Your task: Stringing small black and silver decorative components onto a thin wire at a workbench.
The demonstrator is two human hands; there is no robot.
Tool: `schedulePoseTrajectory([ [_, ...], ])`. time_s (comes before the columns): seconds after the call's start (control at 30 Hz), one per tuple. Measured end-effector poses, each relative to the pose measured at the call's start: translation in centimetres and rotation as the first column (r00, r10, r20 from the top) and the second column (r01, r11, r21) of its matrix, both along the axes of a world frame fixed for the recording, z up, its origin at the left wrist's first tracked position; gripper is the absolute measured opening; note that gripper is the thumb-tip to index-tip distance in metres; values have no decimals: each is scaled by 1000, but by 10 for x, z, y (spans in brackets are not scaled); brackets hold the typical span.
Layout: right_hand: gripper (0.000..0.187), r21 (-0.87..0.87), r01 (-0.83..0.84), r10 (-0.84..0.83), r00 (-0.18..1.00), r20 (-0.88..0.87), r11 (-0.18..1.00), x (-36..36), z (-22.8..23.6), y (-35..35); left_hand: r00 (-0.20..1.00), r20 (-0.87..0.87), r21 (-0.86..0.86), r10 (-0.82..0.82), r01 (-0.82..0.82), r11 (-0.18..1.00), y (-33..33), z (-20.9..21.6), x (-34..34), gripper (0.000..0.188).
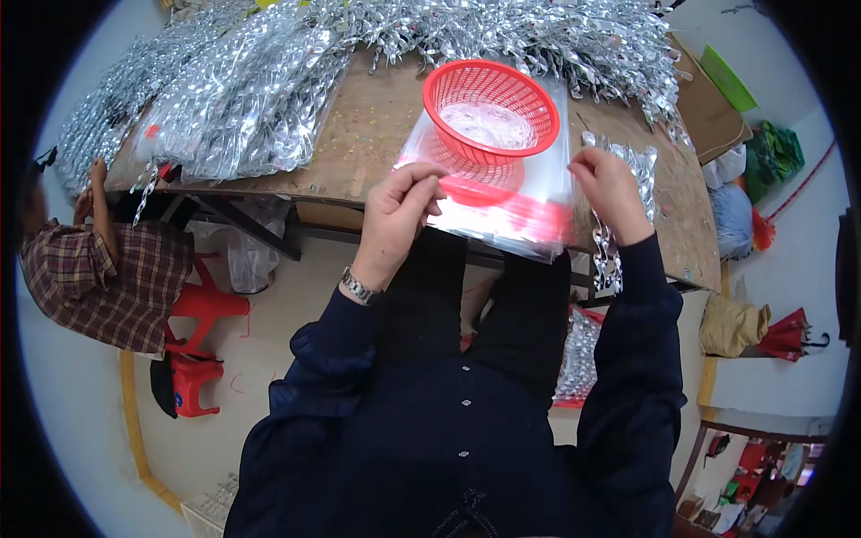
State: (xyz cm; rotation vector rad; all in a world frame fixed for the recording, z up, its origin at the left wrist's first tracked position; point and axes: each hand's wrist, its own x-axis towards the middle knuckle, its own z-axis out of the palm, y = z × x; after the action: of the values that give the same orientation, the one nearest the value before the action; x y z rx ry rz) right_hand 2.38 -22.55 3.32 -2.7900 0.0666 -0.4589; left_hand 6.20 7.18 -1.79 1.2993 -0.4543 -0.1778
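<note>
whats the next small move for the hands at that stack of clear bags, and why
Probably peel the top bag free at the near edge. The left hand pinches the stack of clear bags at its red-striped edge, the right hand grips the other corner, and the red basket weighs the stack down on the table, so only that edge can lift.

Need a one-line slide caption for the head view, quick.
Left hand and right hand grip a clear plastic bag stack under a red basket on a wooden table.

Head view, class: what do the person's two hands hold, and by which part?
Left hand pinches the clear plastic bags near the red-striped edge; right hand holds silver tinsel.
</note>
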Motion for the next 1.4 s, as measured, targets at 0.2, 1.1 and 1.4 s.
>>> schedulePoseTrajectory([
  [0.2, 20, 184, 59, -67, 997, 38, 981, 60, -11, -36, 994, 40, -71, 101, -98, 993, -11, -14, 30, 18],
  [1.1, 30, 462, 24, -21, 1000, -12, 887, 185, -50, -59, 994, -77, -1, 79, -79, 997, -10, -26, 35, 18],
  [1.4, 16, 656, -244, 90, 962, 260, 714, 85, 10, -30, 995, -63, 7, 77, -77, 997, -11, -16, 29, 17],
])
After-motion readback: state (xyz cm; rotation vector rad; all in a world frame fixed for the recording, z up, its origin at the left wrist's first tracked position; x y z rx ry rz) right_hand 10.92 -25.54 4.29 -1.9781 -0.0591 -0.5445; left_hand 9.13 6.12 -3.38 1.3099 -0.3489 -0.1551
